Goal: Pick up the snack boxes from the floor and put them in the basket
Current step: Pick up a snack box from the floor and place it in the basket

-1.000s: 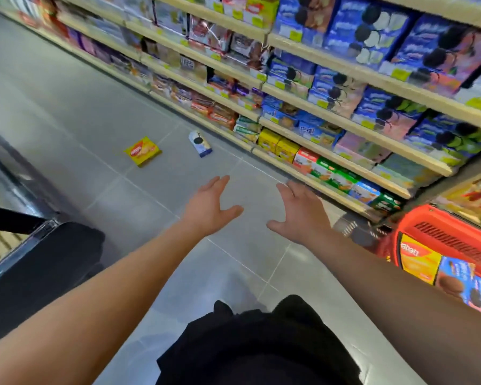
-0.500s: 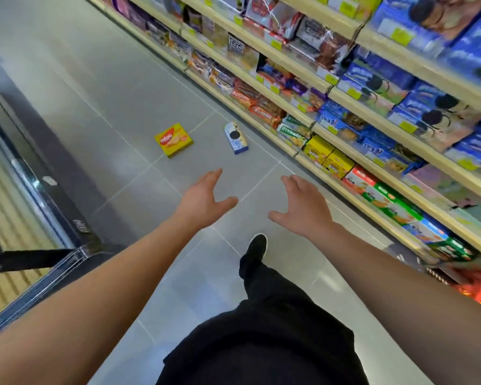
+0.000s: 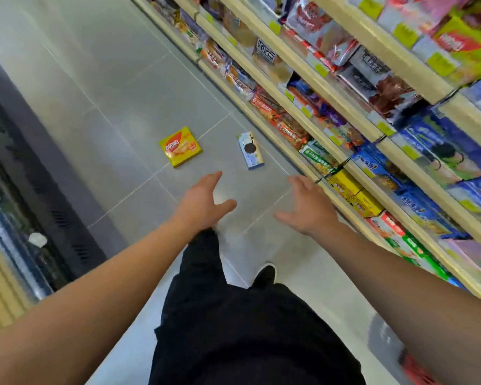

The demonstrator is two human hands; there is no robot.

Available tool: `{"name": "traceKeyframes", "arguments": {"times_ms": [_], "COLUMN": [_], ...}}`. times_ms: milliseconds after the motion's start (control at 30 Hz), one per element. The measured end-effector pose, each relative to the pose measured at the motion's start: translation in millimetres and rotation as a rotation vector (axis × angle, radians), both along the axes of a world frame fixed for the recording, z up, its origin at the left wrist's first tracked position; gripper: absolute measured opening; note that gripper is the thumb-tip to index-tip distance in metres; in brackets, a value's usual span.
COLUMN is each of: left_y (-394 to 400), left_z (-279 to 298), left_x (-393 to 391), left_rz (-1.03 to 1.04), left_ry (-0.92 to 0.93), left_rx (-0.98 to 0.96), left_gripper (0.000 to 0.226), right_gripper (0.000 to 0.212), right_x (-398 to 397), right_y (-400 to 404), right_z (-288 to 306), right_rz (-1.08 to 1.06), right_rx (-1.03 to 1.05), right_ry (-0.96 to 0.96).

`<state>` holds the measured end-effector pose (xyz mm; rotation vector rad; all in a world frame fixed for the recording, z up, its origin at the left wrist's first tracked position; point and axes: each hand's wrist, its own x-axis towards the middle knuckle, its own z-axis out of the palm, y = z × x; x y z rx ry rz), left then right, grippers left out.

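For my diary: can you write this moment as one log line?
left hand open | right hand open | yellow box, blue box on floor

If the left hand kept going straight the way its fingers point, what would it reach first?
Probably bare floor tile between the two boxes. The left hand points up-aisle between the yellow snack box and the white-and-blue cookie box; depth is unclear.
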<state>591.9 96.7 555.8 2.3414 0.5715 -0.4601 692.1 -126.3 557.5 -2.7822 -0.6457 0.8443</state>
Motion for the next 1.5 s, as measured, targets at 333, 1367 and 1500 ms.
{"name": "traceKeyframes", "arguments": {"times_ms": [333,1367,1500], "left_y": [147.7,158.4,159.8], "left_z": [-108.9,-712.6,-725.2], "left_x": [167.1,411.3,419.7], "left_rz": [-0.254,-0.989,-1.016], "left_ry": [0.086,-0.097,-0.087], "left_rx": [-0.065,0.426,0.461], "left_gripper": [0.085,0.114,0.118], "right_gripper": [0.087,0.133,0.13], "right_x": [126.1,283.3,302.3], "right_y": [145.3,190.8,171.1], "right_z": [-79.7,-717.7,-720.6], "right_rz": [-0.205,-0.359,-0.169], "right_rx": [-0.083,-0.166,-0.101], "right_ry": [0.068,0.102,0.093]}}
